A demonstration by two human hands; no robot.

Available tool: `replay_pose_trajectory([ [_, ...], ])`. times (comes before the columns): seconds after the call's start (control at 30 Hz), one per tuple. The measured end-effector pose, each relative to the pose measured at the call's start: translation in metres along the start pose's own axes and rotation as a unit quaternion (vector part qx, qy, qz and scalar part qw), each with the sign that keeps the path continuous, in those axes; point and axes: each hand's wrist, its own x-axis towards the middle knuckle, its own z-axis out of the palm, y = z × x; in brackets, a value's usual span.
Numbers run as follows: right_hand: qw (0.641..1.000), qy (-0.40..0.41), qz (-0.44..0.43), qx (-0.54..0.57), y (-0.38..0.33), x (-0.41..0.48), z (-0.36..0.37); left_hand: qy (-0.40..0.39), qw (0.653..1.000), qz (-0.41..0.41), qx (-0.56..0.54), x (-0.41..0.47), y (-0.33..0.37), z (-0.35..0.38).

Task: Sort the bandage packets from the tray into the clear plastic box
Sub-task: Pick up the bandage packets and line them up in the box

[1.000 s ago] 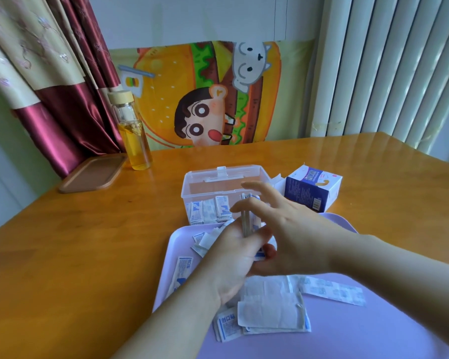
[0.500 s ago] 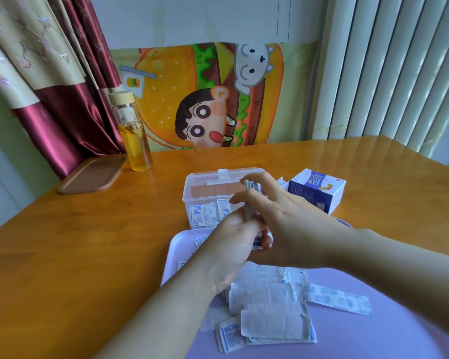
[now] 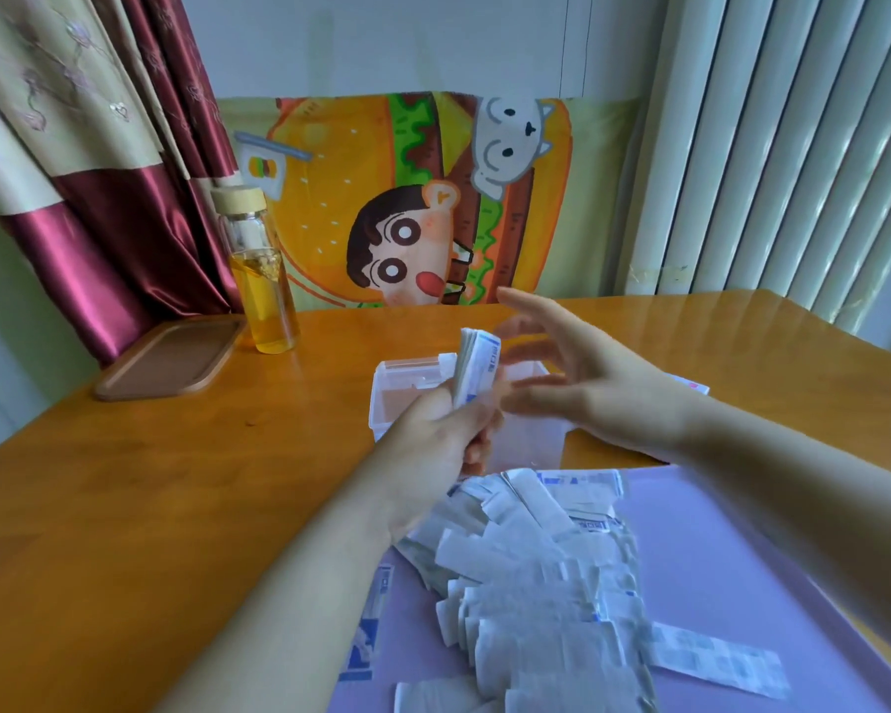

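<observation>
My left hand (image 3: 435,440) is shut on a stack of bandage packets (image 3: 477,365), white with blue print, held upright in front of the clear plastic box (image 3: 397,398). To the right of the stack my right hand (image 3: 582,383) is open with fingers spread, motion-blurred, just above the box. Several more white packets (image 3: 536,568) lie in a loose heap on the lilac tray (image 3: 716,548) close to me. My hands hide most of the box's inside.
A glass bottle of yellow liquid (image 3: 261,280) and a brown wooden tray (image 3: 168,360) stand at the back left of the wooden table (image 3: 150,481). A corner of a carton (image 3: 690,385) peeks out behind my right wrist. Curtain left, blinds right.
My right hand has let go of the stack and opened, drawing away to the right. The left hand has raised the stack. The view has shifted downwards, showing more of the tray.
</observation>
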Motion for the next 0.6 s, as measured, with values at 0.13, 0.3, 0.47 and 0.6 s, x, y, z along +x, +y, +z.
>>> replay_pose_trajectory([
  [0.13, 0.986, 0.016, 0.138, 0.092, 0.013, 0.021, 0.007, -0.002, 0.997, 0.043, 0.067, 0.019, -0.002, -0.019],
  [0.3, 0.962, -0.093, 0.123, 0.225, 0.013, 0.033, 0.022, -0.020, 0.991, 0.044, 0.123, 0.032, -0.009, -0.035],
  [0.47, 0.960, -0.087, 0.103, 0.246, 0.012, 0.051, 0.033, -0.005, 0.981, 0.051, 0.185, 0.042, -0.009, -0.051],
  [0.6, 0.956, -0.058, 0.090, 0.273, 0.012, 0.059, 0.045, 0.032, 0.972, 0.088, 0.217, 0.042, -0.009, -0.055],
])
